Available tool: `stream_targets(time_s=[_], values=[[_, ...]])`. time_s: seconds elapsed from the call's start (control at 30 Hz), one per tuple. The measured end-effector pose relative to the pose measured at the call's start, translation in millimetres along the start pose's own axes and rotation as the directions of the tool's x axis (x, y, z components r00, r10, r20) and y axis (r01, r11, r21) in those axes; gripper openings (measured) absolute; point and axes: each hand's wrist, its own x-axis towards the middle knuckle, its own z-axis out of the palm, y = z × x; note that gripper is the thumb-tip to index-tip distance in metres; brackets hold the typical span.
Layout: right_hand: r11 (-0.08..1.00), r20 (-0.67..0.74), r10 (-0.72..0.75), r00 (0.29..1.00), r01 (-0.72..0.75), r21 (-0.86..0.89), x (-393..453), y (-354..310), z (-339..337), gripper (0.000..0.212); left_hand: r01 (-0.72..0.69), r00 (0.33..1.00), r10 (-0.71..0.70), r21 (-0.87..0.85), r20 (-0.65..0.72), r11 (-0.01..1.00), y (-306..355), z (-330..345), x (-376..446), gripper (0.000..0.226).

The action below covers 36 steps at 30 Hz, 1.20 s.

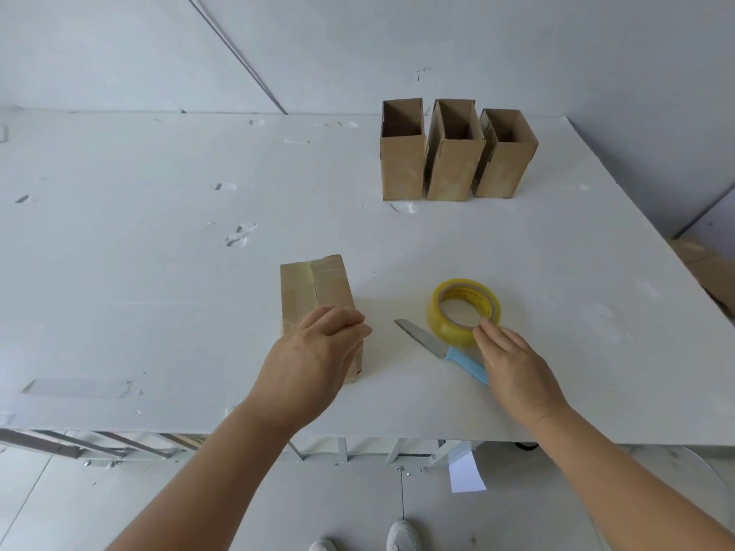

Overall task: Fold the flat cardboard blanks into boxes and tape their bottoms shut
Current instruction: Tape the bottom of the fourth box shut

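Note:
A brown cardboard box [314, 290] lies on the white table [159, 272] with its taped bottom facing up and away from me. My left hand [314, 363] covers its near end, with the fingers curled over the right side and gripping it. To the right, a roll of clear yellow tape [463, 308] lies flat on the table. My right hand [513, 363] reaches it from the near side and its fingertips pinch the roll's near rim. Three folded boxes [453, 153] stand upright with open tops at the back right.
A knife [429, 340] with a light blue handle lies between my hands, its blade pointing left and away, its handle partly under my right hand. The table's near edge [358, 435] runs just below my wrists. More cardboard [712, 268] lies on the floor at the right.

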Motion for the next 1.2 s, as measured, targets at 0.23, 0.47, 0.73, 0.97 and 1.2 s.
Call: stream_targets(time_s=[0.23,0.47,0.73,0.97,1.2], values=[[0.93,0.097,0.234,0.967,-0.252,0.267,22,-28,-30,0.009,0.106,0.994,-0.106,0.011,-0.04,0.994,-7,0,-8,0.028],[0.436,0.463,0.18,0.868,-0.493,0.753,65,-147,-76,0.042,0.428,0.895,-0.443,-0.177,-0.051,0.886,-3,-5,-18,0.034],[0.265,0.547,0.215,0.809,-0.588,0.765,66,-194,-58,0.046,0.57,0.74,-0.656,-0.657,0.149,0.493,3,-9,-29,0.054],[0.334,0.532,0.179,0.827,-0.56,0.758,63,-200,-52,0.063,0.612,0.716,-0.63,-0.704,0.299,0.361,-3,-10,-31,0.059],[0.633,0.467,0.083,0.88,-0.409,0.657,49,-173,-38,0.056,0.504,0.839,-0.51,-0.623,0.189,0.599,-37,3,-53,0.061]])
